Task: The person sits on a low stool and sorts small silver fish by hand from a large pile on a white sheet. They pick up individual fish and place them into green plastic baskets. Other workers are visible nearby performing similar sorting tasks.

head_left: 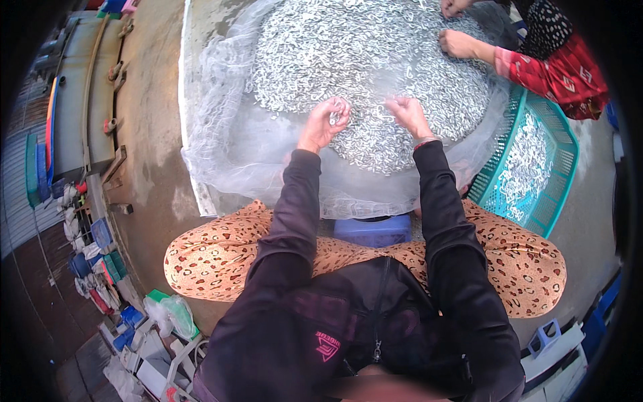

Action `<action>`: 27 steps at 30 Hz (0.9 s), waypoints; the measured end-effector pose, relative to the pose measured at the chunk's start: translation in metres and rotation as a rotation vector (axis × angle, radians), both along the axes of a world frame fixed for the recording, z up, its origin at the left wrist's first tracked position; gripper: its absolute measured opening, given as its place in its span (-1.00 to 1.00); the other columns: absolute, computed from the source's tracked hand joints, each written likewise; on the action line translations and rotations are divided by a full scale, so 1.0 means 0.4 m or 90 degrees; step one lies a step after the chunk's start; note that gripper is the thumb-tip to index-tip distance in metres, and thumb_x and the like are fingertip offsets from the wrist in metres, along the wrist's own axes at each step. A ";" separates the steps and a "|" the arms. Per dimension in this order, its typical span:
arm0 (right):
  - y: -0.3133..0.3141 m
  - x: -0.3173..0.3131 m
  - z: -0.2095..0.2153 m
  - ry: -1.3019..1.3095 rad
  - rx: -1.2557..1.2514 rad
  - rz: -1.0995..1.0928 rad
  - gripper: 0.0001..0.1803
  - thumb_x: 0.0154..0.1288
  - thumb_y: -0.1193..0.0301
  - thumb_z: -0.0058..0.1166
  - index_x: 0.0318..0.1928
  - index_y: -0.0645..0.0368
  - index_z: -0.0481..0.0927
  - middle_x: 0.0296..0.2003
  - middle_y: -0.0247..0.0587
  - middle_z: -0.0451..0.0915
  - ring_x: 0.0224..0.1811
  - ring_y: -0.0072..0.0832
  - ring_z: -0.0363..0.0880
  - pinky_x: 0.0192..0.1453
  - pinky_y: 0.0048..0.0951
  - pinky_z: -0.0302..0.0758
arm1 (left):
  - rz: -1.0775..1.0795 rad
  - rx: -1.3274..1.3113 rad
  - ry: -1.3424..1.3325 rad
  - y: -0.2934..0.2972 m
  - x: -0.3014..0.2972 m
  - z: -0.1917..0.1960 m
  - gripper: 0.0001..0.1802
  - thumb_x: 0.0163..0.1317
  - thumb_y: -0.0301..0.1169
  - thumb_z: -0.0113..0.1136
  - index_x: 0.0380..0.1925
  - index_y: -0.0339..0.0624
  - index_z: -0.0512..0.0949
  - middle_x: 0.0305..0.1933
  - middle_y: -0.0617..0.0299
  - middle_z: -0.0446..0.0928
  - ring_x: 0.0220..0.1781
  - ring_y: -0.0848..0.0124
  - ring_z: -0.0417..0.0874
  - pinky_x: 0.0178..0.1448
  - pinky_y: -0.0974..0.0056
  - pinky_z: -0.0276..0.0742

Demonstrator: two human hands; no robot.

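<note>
At near edge of fish pile (375,67), both hands picking.
Left hand (326,122) grip pinched on small silver fish; right hand (408,114) fingers apart, touching pile just beside; pile spreads away on netting (221,127).

A concrete floor (151,120) is carrying everything here: white fine netting (221,127) is lying spread across it, bearing a big heap of small silvery fish (362,67), with a teal plastic basket (559,167) sitting beside it.
</note>
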State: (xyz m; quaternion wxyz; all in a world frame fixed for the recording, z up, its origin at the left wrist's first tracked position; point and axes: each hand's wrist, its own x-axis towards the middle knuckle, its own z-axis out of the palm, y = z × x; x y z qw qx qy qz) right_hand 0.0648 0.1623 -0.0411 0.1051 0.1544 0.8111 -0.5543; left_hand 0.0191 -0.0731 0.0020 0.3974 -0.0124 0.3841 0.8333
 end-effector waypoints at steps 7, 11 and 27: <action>-0.033 0.065 -0.148 0.143 0.195 -0.028 -0.64 0.05 0.27 0.15 -0.17 0.24 0.60 -0.39 0.07 0.60 -0.26 -0.06 0.58 -0.13 -0.17 0.48 | 0.096 -0.069 0.013 -0.030 0.045 -0.053 -0.68 -0.05 -0.44 0.01 -0.21 -0.22 0.43 -0.22 0.24 0.47 -0.38 0.48 0.48 -0.36 0.41 0.43; -0.020 0.041 -0.080 0.045 -0.261 -0.178 -0.88 -0.06 0.43 0.22 -0.47 0.21 0.64 -0.66 -0.44 0.48 -0.62 -0.66 0.38 -0.55 -0.57 0.25 | -0.061 -0.224 0.010 -0.022 0.048 -0.072 -0.74 0.11 -0.19 0.12 -0.29 -0.09 0.53 -0.39 0.39 0.50 -0.46 0.60 0.47 -0.50 0.47 0.35; 0.027 0.001 0.164 0.115 -0.862 -0.150 -0.81 0.14 0.55 -0.04 -0.18 0.19 0.45 -0.32 -0.20 0.49 -0.30 -0.49 0.46 -0.34 -0.64 0.38 | -0.166 -0.689 0.340 0.035 0.078 -0.208 -0.67 -0.11 -0.23 0.38 -0.59 -0.32 0.61 -0.65 0.11 0.53 -0.67 0.34 0.51 -0.54 0.25 0.41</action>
